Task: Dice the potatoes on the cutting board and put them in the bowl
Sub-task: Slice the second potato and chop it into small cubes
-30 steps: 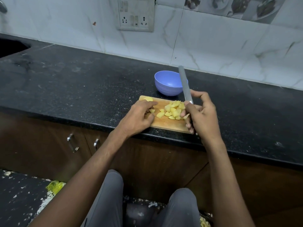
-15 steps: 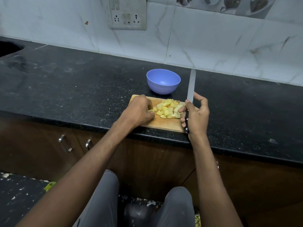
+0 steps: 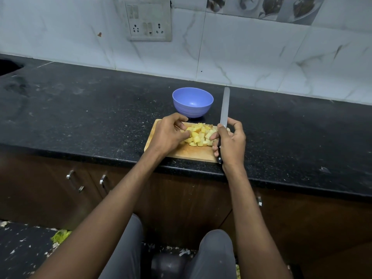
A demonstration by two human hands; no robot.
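Note:
A pile of yellow diced potato (image 3: 199, 135) lies on a small wooden cutting board (image 3: 187, 153) at the counter's front edge. My left hand (image 3: 168, 135) sits on the board's left part with its curled fingers against the pile's left side. My right hand (image 3: 230, 142) grips the black handle of a knife (image 3: 224, 106), whose blade points away from me past the board's right end; its fingertips touch the pile's right side. A blue bowl (image 3: 192, 102) stands just behind the board and looks empty.
The black speckled countertop (image 3: 80, 109) runs left and right, with a white tiled wall and a socket panel (image 3: 150, 23) behind. A dark sink opening (image 3: 8, 66) shows at far left. Brown cabinet doors with metal handles (image 3: 74, 181) lie below; my knees are in front.
My left hand has slid right against the potato pieces, bunching them with the right hand's fingers. The knife blade has swung from over the bowl to the bowl's right.

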